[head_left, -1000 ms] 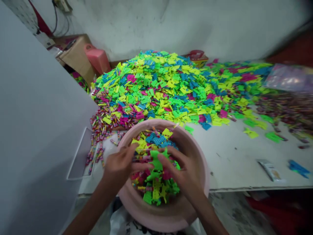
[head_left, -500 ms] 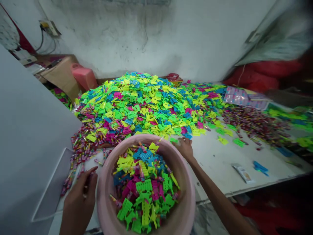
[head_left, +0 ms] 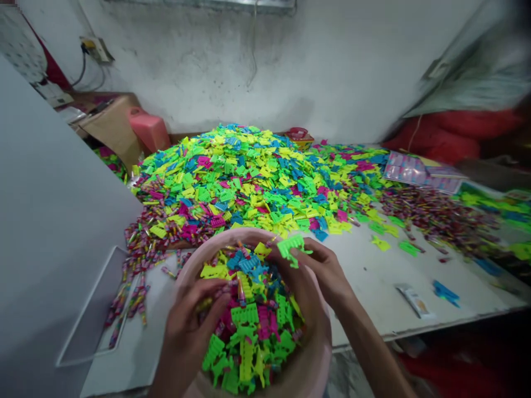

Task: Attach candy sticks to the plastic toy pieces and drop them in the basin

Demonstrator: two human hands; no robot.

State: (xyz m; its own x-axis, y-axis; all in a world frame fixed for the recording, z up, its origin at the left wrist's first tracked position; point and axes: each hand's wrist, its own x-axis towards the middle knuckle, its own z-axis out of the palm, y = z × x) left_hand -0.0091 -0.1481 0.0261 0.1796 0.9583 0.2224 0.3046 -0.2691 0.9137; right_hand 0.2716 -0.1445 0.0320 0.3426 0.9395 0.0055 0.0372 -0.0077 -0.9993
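Pink plastic basin [head_left: 187, 271] under both hands

Closest to us, our right hand [head_left: 326, 271] is nearly closed, its thumb and fingers pinching a green comb-toothed plastic piece [head_left: 292, 247] at the basin's far rim. Our left hand [head_left: 191, 331] is curled, with its fingers down among the contents; we cannot tell whether it has hold of anything. The basin is heaped with neon plastic pieces [head_left: 249, 337] in green, yellow, blue and magenta, and small striped sticks [head_left: 239, 290] are mixed through them. The basin's lower part is out of sight, so we cannot say what it stands on.

Past the rim lies a white tabletop [head_left: 365, 287] scattered with a few loose green and yellow pieces, a small sachet [head_left: 415, 301] and some blue pieces [head_left: 446, 293]. More striped sticks spill to the left, beside a grey panel [head_left: 53, 221]. Behind the basin rises a large heap of neon pieces [head_left: 232, 182], and to its right lie a drift of sticks [head_left: 440, 215] and a printed plastic sheet [head_left: 423, 172].

Farthest off, we see a cardboard box [head_left: 112, 127] and a pink plastic container [head_left: 149, 130] on the left, a wall socket [head_left: 96, 50] on the stained white wall [head_left: 232, 72], and blurred red cloth [head_left: 440, 135] on the right.
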